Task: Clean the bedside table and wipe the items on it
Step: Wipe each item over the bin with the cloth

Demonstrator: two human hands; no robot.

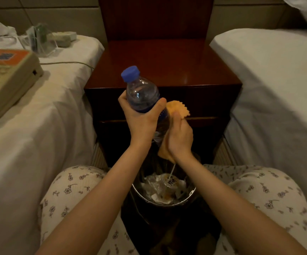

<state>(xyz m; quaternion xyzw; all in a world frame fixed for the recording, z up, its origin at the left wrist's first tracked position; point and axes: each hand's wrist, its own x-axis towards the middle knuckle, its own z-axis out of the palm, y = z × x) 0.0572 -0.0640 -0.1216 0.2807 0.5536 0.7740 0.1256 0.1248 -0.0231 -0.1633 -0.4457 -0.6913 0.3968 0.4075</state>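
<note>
Wiping step, by the look of it: water bottle [141, 94] is held mid-frame, tilted with its blue cap [130, 73] pointing up-left, in front of the bedside table [167, 61] and above the waste bin [135, 189] at lower centre.

- Left hand [141, 118]: fingers and thumb wrapped around the bottle's upper body, just below the shoulder. Firm clasp.
- Right hand [181, 138]: curled around an orange cloth [178, 108], pressing it to the bottle's lower half. The cloth pokes out above the thumb and hangs below the wrist.

Handling notes (judgement):
- Thin clear plastic, so soft-walled; it dents if squeezed hard. The upper part looks see-through and empty; I can't read the fill level, so weight is uncertain, probably light.
- Smooth wall plus a possibly damp cloth means slippery. The shoulder ridge where the left hand sits is the stiffest place to hold; the cap and neck are the next best option.
- Cap appears on, so spill risk is low. Tightness can't be confirmed.
- Cloth is limp and conforms well. Twist the bottle inside it rather than scrubbing.

Table top shows bare dark wood. A telephone [7, 78] and clear plastic items [38, 39] lie on the bed in the upper left of the frame, apparently awaiting their turn.
</note>
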